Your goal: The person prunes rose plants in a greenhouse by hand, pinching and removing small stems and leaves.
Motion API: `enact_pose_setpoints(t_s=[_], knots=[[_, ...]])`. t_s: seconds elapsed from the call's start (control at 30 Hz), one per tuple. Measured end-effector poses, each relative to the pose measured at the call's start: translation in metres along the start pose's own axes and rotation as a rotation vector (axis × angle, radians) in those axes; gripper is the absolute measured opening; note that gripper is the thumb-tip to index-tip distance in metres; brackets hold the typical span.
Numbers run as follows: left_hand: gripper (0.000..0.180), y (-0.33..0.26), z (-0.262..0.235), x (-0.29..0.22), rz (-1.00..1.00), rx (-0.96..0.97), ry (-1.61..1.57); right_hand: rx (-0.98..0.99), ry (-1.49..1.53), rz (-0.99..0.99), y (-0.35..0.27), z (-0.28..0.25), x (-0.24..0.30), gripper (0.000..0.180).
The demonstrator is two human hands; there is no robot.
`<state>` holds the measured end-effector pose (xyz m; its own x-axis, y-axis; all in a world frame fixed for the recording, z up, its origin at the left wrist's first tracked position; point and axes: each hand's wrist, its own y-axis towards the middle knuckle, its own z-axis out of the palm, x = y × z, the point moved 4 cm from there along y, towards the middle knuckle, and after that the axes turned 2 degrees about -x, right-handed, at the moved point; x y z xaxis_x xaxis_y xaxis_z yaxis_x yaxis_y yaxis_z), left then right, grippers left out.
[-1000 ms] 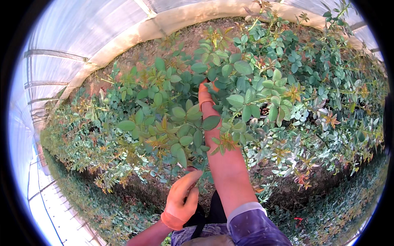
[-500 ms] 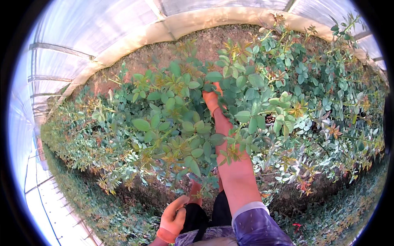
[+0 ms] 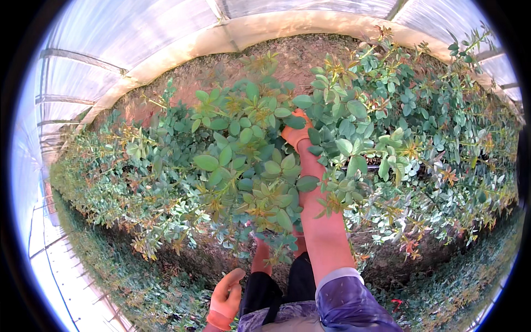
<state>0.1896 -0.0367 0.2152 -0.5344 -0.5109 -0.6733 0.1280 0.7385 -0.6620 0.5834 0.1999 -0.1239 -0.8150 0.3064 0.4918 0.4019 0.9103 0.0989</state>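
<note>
At centre, leafy bush (image 3: 272, 167): its shoots (image 3: 265, 196) crowd the right forearm (image 3: 321, 227).
Right hand (image 3: 296, 131), 1 o'clock: gloved, partly behind leaves (image 3: 303, 101); grip cannot be told.
Left hand (image 3: 224, 301), between 6 and 7: gloved, bent, grip unclear.
Reach: best slow, sparing shoots.
Room: soil strip (image 3: 293, 58) at 12, edged by sheeting (image 3: 315, 20); plants (image 3: 459, 149) crowd 3.

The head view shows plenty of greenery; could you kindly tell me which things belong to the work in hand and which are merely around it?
In the work:
right gloved hand, in among leaves
leafy bush around it
left gloved hand, lower down, apart from that bush

Merely around:
plastic sheeting
bare soil
small red thing, lower right
</note>
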Motion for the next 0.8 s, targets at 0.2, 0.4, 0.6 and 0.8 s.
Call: enact_pose_setpoints(t_s=[0.2,0.4,0.6,0.8], knots=[[0.030,-0.021,-0.024,0.012,-0.051,-0.137,0.007,0.093,0.055,0.091,-0.025,0.039,0.057,0.025],[0.030,-0.016,-0.022,0.012,-0.085,-0.095,0.000,-0.161,-0.224,0.139,-0.044,0.062,-0.003,0.046],[0.032,-0.036,-0.039,0.036,-0.042,-0.071,-0.082,-0.053,-0.138,0.092,-0.050,0.017,0.034,0.043],[0.033,-0.043,-0.074,0.043,0.044,-0.010,-0.073,0.166,-0.194,0.139,-0.081,-0.033,0.007,0.041]])
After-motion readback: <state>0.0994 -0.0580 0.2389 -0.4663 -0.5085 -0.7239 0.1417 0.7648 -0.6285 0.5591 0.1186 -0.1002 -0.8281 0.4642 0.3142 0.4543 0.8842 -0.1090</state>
